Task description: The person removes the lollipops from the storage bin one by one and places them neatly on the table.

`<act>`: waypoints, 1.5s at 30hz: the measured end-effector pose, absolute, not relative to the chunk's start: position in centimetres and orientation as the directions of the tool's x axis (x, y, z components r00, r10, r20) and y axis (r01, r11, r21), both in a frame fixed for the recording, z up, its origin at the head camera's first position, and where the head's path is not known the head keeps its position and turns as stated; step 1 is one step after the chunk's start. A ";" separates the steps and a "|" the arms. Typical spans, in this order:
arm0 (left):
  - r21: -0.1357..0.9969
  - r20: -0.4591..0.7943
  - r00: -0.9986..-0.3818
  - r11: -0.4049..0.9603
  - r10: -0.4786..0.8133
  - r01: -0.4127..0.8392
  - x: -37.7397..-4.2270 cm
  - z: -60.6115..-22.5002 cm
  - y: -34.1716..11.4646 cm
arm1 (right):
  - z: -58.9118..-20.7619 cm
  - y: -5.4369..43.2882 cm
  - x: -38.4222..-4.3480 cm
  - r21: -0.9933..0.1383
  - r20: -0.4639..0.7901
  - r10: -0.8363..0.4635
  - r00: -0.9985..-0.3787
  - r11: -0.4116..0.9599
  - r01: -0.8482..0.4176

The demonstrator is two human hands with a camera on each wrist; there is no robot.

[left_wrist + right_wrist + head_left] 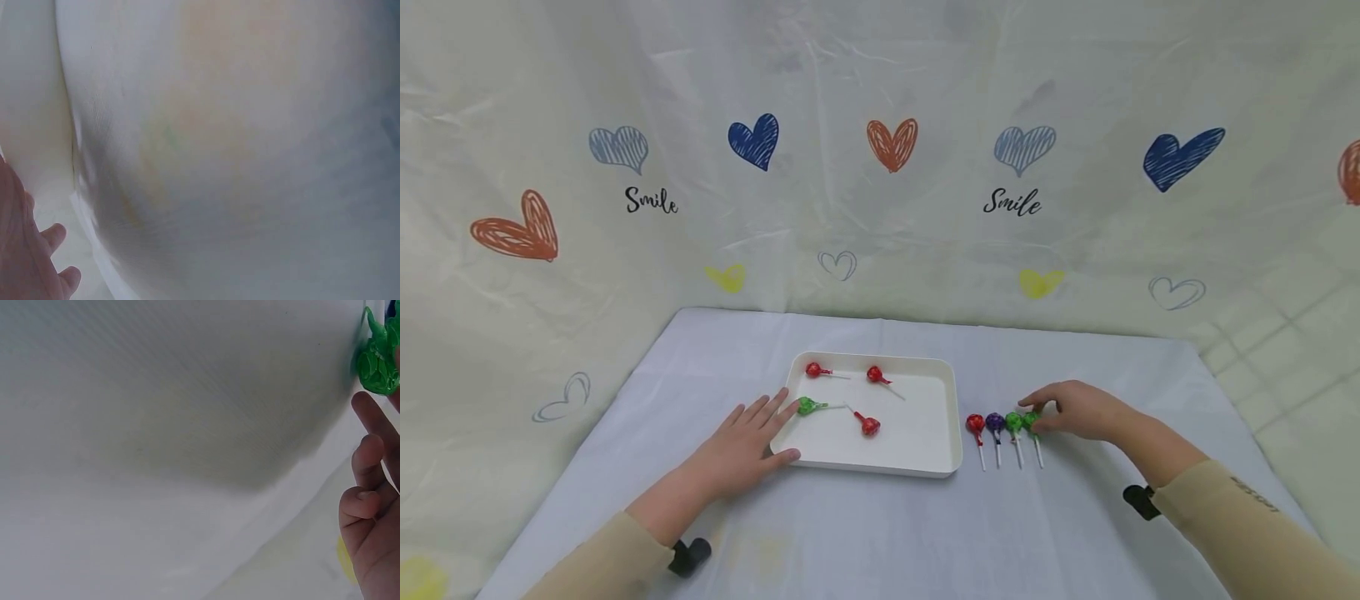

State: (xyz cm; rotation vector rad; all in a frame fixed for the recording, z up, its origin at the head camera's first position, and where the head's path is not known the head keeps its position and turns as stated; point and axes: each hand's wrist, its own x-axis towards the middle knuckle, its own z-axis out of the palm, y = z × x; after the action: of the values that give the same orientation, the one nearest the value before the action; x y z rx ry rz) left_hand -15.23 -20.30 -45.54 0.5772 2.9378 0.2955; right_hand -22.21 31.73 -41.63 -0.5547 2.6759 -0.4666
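Room nearside of the tray (pixel 917 429) — lollipop row (pixel 997 423) (four) blocks right.

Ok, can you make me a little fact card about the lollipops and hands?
Tray: white, holding three red lollipops and one green lollipop
Row right of tray: red lollipop, purple lollipop, two green lollipops
Lollipops altogether: eight
Left hand: fingers spread, at the tray's left edge
Right hand: at the rightmost green lollipop; grip unclear

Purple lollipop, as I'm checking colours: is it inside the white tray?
No, the purple lollipop lies outside the white tray, between a red lollipop and a green lollipop.
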 end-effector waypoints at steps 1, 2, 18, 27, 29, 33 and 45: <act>0.216 -0.092 -0.917 0.907 0.387 0.361 -15.2 -45.5 -20.3 | -41.5 31.8 -22.1 -0.389 -0.281 -0.432 -0.857 0.868 -0.309; 0.215 -0.092 -0.917 0.907 0.389 0.363 -15.2 -45.5 -20.3 | -41.3 31.8 -22.1 -0.390 -0.277 -0.430 -0.859 0.868 -0.309; 0.215 -0.091 -0.915 0.905 0.394 0.368 -15.1 -45.3 -20.3 | -39.6 30.7 -22.7 -0.383 -0.246 -0.422 -0.873 0.869 -0.313; 0.215 -0.066 -0.914 0.900 0.401 0.380 -15.2 -45.6 -20.3 | -38.1 27.7 -23.5 -0.396 -0.243 -0.460 -0.854 0.851 -0.345; 0.216 -0.068 -0.914 0.901 0.399 0.377 -15.2 -45.5 -20.3 | -37.8 26.9 -23.8 -0.400 -0.236 -0.484 -0.842 0.839 -0.370; 0.217 -0.066 -0.916 0.902 0.395 0.373 -15.2 -45.8 -20.5 | -37.6 24.8 -24.4 -0.407 -0.233 -0.520 -0.822 0.820 -0.404; 0.205 -0.090 -0.914 0.905 0.396 0.373 -15.3 -45.6 -20.4 | -37.6 17.4 -25.4 -0.372 -0.273 -0.622 -0.734 0.772 -0.516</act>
State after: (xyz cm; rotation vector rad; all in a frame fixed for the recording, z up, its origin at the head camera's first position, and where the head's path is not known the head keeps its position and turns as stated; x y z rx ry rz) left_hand -15.31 -20.39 -45.61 0.5958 2.9392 0.2775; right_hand -25.44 17.42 -37.62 -0.8659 2.5827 -0.3845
